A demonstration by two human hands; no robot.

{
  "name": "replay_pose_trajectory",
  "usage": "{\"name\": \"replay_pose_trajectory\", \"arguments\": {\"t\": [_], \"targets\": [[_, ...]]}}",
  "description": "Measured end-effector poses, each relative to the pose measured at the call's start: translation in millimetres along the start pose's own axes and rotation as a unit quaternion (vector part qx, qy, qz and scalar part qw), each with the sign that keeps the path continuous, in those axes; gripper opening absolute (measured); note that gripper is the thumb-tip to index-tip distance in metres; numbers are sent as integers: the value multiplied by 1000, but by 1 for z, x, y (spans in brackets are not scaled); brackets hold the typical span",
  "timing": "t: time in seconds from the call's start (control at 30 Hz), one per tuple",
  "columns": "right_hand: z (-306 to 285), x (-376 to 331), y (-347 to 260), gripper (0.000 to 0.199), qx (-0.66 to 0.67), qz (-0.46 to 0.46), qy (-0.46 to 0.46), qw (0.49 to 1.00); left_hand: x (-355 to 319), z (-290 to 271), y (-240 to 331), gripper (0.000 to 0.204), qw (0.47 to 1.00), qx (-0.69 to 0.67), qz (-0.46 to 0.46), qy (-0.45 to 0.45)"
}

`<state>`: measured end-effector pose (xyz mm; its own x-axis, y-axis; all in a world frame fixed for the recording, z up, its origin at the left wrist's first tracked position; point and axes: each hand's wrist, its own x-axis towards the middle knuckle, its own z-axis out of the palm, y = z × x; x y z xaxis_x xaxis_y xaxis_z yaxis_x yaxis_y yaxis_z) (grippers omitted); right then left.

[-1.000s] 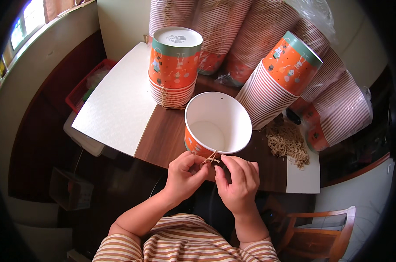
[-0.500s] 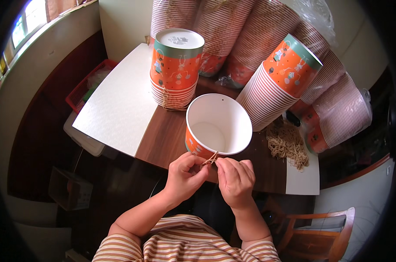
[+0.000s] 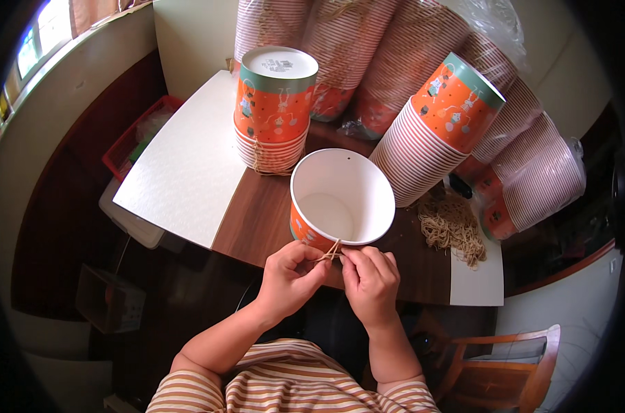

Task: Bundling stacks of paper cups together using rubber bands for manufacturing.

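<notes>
An orange paper bucket (image 3: pixel 353 199) with a white inside stands upright at the table's near edge, its open mouth tilted toward me in the picture. One small hole shows in its far inner wall. A thin tan twine (image 3: pixel 334 252) comes over the near rim and crosses itself just outside. My left hand (image 3: pixel 292 279) pinches the twine between thumb and forefinger, left of the crossing. Close by on the other side, my right hand (image 3: pixel 371 281) pinches it with its fingertips. Whether the twine is knotted, I cannot make out.
Upturned buckets with twine round their rims form a short stack (image 3: pixel 274 113) at left. A taller leaning stack (image 3: pixel 429 134) is at right, beside a heap of twine (image 3: pixel 453 230). Plastic-wrapped stacks (image 3: pixel 409 65) line the back. A wooden chair (image 3: pixel 502 378) stands lower right.
The twine's crossing beside the rim looks slightly wider, with both hands still pinching it. The whole view has shifted a little, and the bucket stays in place.
</notes>
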<state>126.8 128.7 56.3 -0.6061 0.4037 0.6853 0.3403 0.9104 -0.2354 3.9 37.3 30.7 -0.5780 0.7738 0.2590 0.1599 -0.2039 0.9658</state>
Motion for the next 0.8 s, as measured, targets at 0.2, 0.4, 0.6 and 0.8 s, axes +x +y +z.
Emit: {"name": "replay_pose_trajectory", "arguments": {"t": [0.2,0.4,0.6,0.8], "targets": [[-18,-5,-3,20,124,90,-20,988,1,-1,-3,12,999,-36,-29,-1],[-37,13,-4,19,103,44,5,994,2,-2,2,11,993,87,77,12],[-41,39,4,29,89,-43,-82,992,9,-4,-7,23,902,271,329,65],[-40,49,7,30,63,-119,-153,979,11,-7,-10,28,866,312,387,52]]}}
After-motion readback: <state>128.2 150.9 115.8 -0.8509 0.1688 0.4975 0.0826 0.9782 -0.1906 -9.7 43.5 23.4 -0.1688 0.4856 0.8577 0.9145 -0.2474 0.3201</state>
